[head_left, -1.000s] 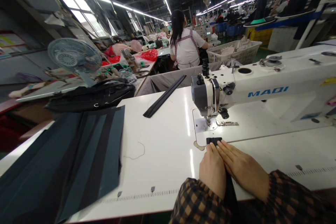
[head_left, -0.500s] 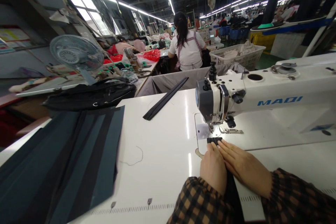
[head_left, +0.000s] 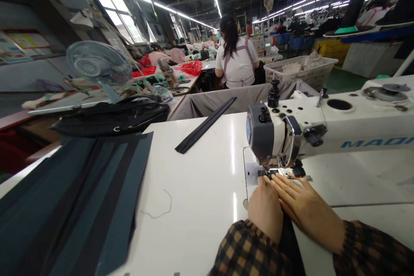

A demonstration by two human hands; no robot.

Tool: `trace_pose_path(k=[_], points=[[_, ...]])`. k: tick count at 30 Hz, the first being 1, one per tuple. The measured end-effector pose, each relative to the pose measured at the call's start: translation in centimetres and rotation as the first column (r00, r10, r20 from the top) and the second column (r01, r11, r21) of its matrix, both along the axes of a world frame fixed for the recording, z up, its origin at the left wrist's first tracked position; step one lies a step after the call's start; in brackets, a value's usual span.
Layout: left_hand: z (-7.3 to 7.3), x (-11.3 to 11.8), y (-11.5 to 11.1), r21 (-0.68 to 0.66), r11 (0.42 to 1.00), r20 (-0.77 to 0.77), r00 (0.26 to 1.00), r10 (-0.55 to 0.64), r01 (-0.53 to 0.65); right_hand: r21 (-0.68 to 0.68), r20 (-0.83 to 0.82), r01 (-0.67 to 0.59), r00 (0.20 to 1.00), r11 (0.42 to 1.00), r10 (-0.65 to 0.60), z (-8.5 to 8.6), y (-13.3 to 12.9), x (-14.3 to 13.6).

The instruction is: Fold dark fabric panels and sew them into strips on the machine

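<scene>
At the sewing machine, a black fabric strip runs from the front edge up to the presser foot, its far end at the needle area. My left hand is closed on this strip, fingertips just short of the foot. Close beside it, my right hand lies flat with fingers stretched forward, pressing on the strip near the metal guide. Both hands hide most of the strip's middle. Another folded black strip lies on the white table to the left.
Dark blue-grey fabric panels cover the table's left side, with a black bag behind them. A loose thread lies nearby. Beyond are a fan, a grey cloth-lined bin, a seated person and a white basket.
Both hands have slid the black strip forward, so its end has reached the presser foot. The view has shifted slightly, with the machine now appearing nearer and farther right.
</scene>
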State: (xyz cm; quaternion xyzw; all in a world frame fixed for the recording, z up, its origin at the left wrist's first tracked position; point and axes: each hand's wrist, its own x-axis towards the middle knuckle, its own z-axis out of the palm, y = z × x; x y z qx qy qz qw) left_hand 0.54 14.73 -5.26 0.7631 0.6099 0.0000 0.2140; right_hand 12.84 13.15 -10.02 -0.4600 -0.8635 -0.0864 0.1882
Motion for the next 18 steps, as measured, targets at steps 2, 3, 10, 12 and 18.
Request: trace_pose_path(k=[2,3,10,12,18], points=[[0.05,0.09,0.05,-0.016,1.0,-0.003,1.0,0.011,-0.011,0.009,0.008,0.009,1.0,1.0,-0.009,0.12,0.03,-0.01],[0.05,0.14,0.08,-0.019,1.0,-0.006,1.0,0.021,-0.021,0.014,0.013,0.009,1.0,1.0,-0.009,0.17,0.06,0.01],[-0.37,-0.05,0.2,0.045,0.999,0.013,1.0,-0.011,0.01,0.026,0.036,-0.021,0.999,0.999,0.02,0.09,0.5,0.41],[-0.43,-0.18,0.28,0.092,0.995,0.017,1.0,-0.027,0.025,0.021,0.044,-0.021,0.999,1.0,0.021,0.1,0.7,0.48],[-0.28,-0.17,0.0,0.171,0.985,-0.024,1.0,0.018,-0.014,0.015,0.022,-0.021,1.0,1.0,0.021,0.25,0.63,0.44]])
